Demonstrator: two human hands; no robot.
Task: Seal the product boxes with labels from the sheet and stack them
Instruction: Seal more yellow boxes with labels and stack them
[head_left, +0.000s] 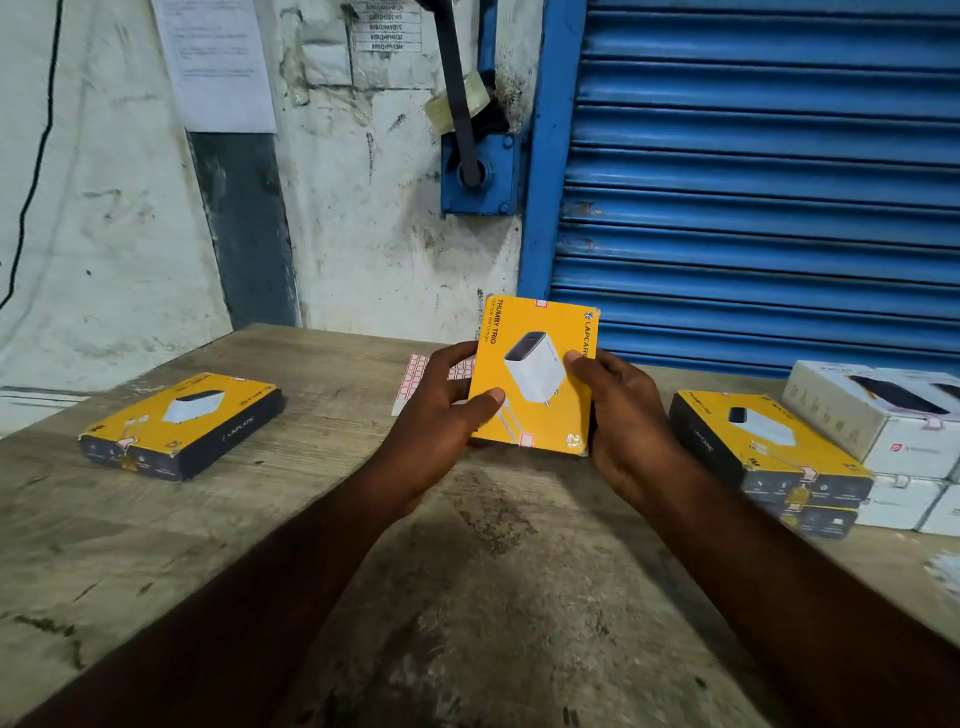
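Over wooden table (311, 519), yellow box (537, 379) between left hand (436, 415) and right hand (623, 415).

A worn wooden table (156, 545) stands against a stained white wall (104, 234). A printed paper sheet (215, 62) is stuck above a dark grey strip (244, 228). A black cable (35, 171) hangs at left. A clear tape roll (441, 110) hangs on a black crank handle (467, 150) set in a blue bracket (498, 176), beside the blue roller shutter (769, 182)
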